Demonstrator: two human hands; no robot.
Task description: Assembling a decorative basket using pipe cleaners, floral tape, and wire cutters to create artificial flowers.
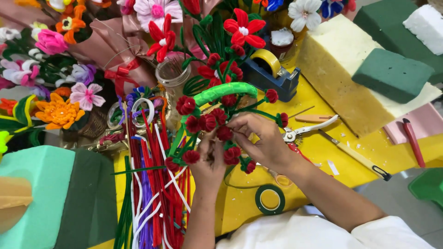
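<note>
Bright, even, soft light all over, colours really punchy. Barely any shadows, just faint ones under the hands (244, 147) on the yellow desk (341, 157). No real glare. Bit of wide-angle stretch toward the corners. Sharp in the middle, slightly soft at the bottom edge near the white sleeve (323, 233).
</note>
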